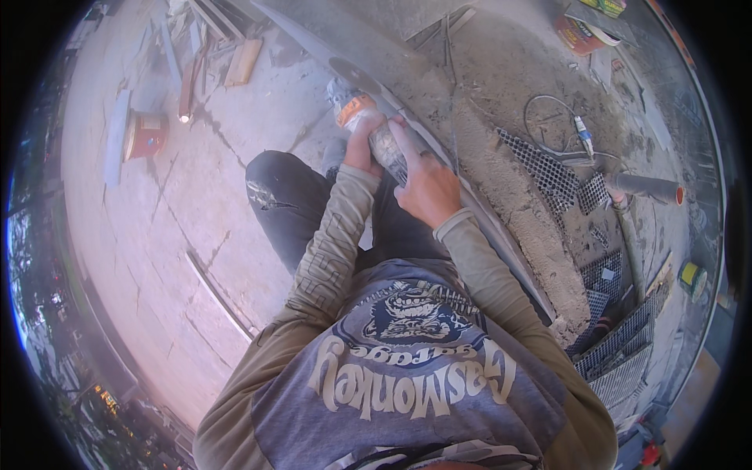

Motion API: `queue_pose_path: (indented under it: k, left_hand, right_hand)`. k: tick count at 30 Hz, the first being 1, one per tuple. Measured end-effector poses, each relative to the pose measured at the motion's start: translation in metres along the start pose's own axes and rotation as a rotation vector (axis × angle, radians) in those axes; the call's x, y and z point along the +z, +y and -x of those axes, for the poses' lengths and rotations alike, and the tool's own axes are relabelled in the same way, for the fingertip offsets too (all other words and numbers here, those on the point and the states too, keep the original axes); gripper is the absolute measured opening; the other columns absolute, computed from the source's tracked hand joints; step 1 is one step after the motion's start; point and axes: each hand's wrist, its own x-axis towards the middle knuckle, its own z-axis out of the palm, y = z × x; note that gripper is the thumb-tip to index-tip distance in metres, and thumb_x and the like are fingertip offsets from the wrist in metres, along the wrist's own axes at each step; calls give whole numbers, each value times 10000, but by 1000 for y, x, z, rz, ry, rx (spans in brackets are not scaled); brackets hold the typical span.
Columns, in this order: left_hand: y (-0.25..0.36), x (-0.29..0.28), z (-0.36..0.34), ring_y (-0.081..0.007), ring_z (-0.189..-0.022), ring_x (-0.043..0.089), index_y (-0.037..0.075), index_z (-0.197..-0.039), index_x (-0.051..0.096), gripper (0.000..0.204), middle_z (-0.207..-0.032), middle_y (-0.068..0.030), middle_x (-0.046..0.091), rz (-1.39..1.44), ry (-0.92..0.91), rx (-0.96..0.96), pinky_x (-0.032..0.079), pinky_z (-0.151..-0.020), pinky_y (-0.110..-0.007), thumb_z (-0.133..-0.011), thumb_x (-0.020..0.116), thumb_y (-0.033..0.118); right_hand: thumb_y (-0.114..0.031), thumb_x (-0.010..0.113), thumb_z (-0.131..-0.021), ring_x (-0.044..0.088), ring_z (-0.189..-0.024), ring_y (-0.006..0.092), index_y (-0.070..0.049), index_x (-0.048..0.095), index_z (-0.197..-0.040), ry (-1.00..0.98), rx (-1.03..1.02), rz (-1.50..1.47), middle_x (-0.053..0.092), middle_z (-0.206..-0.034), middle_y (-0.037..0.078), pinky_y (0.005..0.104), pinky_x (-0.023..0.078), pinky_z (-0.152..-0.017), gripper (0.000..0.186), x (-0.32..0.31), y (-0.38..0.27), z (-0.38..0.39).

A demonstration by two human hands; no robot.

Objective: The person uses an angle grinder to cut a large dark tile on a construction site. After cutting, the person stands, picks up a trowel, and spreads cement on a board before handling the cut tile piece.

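Observation:
Both my hands are wrapped around a dusty angle grinder with an orange band near its head. My left hand grips it just behind the head. Farther back on the body, my right hand is closed, its fingers stretched along the casing. A dark round disc shows at the far end, blurred by dust. It sits against a long pale slab that runs from the far left down past my right forearm. Whether the disc cuts into the slab, I cannot tell.
A sandy ridge lies right of the slab, beside black perforated grids, a looped cable and a pipe. Left are a red bucket and wood pieces. Another bucket stands far right. Haze hangs ahead.

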Motion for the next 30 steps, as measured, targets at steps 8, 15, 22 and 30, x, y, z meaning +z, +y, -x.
queue_pose_path:
  k: [8, 15, 22, 30]
  left_hand:
    - [5, -2, -6, -352, -1063, 666, 7, -1284, 424, 473, -1121, -213, 674, -10, -6, 15, 581, -897, -482, -915, 608, 238]
    - [0, -2, -6, -354, -1058, 668, -6, -1294, 413, 456, -1120, -220, 673, 32, -6, 26, 581, -899, -478, -936, 582, 219]
    - [-8, -4, 6, -351, -1038, 673, -17, -1296, 409, 465, -1192, -250, 656, 22, -66, 31, 589, -879, -463, -935, 583, 218]
    - [-13, 13, 25, -271, -924, 691, 9, -1155, 549, 332, -1057, -173, 693, 21, -8, 35, 585, -822, -404, -915, 617, 228]
  right_hand:
    - [-103, 731, -720, 691, -820, 418, -310, 228, -1586, 19, 0, 11, 676, -874, 245, 494, 552, -730, 1023, 9, 2, -9]
    - [-97, 728, -727, 693, -821, 411, -318, 229, -1586, 15, 11, 38, 679, -878, 230, 499, 551, -723, 1018, 7, 1, -6]
    - [-93, 737, -729, 695, -837, 420, -331, 213, -1587, -12, 30, 27, 679, -886, 235, 499, 554, -730, 1033, -1, -1, 11]
    - [-93, 756, -720, 698, -837, 428, -333, 212, -1586, -14, 18, 13, 680, -911, 243, 508, 556, -728, 1050, -3, 2, 22]
